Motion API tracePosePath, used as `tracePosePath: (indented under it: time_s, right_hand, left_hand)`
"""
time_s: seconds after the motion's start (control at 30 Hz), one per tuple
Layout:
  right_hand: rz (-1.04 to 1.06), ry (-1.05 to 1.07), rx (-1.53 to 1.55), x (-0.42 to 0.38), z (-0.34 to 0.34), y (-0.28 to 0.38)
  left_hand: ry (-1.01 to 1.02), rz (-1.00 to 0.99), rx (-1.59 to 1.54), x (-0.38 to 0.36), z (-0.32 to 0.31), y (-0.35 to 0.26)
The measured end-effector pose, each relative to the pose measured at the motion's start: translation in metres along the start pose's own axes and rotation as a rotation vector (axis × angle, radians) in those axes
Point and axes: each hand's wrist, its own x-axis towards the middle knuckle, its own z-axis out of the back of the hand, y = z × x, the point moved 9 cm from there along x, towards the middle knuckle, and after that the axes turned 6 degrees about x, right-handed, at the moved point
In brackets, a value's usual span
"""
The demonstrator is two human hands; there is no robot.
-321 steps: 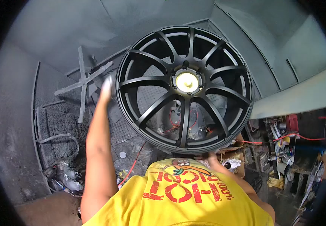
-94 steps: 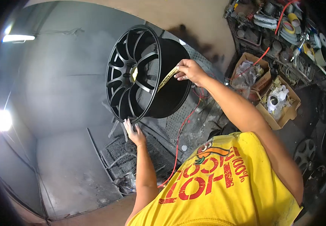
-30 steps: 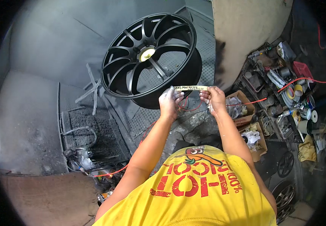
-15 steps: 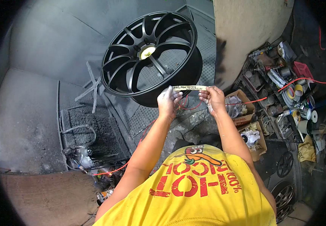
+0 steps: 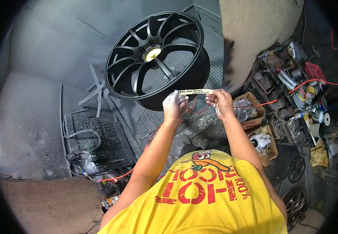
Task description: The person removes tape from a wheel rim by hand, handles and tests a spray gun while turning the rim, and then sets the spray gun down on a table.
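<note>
A short strip of pale masking tape [image 5: 196,92] with dark handwriting is stretched level between my two hands. My left hand [image 5: 173,105], dusted with whitish powder or paint, pinches its left end. The right end is pinched by my right hand [image 5: 220,103], whose fingertips also carry pale smears. Just beyond the strip stands a large black multi-spoke wheel rim [image 5: 165,72], tilted toward me, with a bright yellowish centre [image 5: 152,54]. Neither hand touches the rim.
At right, a cluttered rack [image 5: 290,93] holds tape rolls, cans and tools. Cardboard boxes [image 5: 268,150] with crumpled plastic stand beside it. A red hose [image 5: 132,170] runs along the floor. Further rims [image 5: 295,202] lie lower right; a dark, crusted filter-like panel [image 5: 94,132] is at left.
Almost nothing differs. The strip and both hands have shifted very slightly, and the handwriting faces me a little more clearly.
</note>
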Motion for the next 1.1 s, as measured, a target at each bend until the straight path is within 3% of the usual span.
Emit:
tracePosePath:
  time_s: [0.27,0.33,0.4,0.47,0.53,0.6,0.73,1.0,1.1]
  right_hand:
    - [-0.001,0.021,0.044,-0.006,-0.001,0.004]
    - [0.001,0.090,0.074,-0.005,-0.003,0.004]
    - [-0.001,0.092,0.090,-0.007,0.001,0.007]
    - [0.001,0.091,0.113,-0.008,0.006,0.012]
    - [0.003,0.080,0.109,-0.009,0.016,0.012]
    - [0.006,0.059,0.153,-0.008,0.028,0.008]
    - [0.014,0.037,0.221,-0.015,0.046,0.005]
    - [0.049,-0.069,0.388,-0.035,0.111,-0.008]
    - [0.074,-0.131,0.438,-0.045,0.141,-0.015]
  left_hand:
    - [0.043,-0.067,0.222,-0.020,0.012,-0.003]
    - [0.177,-0.204,0.517,-0.032,0.007,-0.017]
    - [0.145,-0.216,0.710,-0.046,0.015,-0.032]
    - [0.091,-0.812,1.257,-0.075,-0.002,-0.085]
    - [0.053,-1.171,1.384,-0.096,-0.014,-0.126]
    - [-0.027,-1.326,1.512,-0.104,-0.027,-0.154]
    - [0.091,-1.247,1.816,-0.077,-0.052,-0.161]
    - [0.335,-1.237,1.835,-0.035,-0.121,-0.130]
    - [0.369,-1.340,1.842,-0.025,-0.160,-0.120]
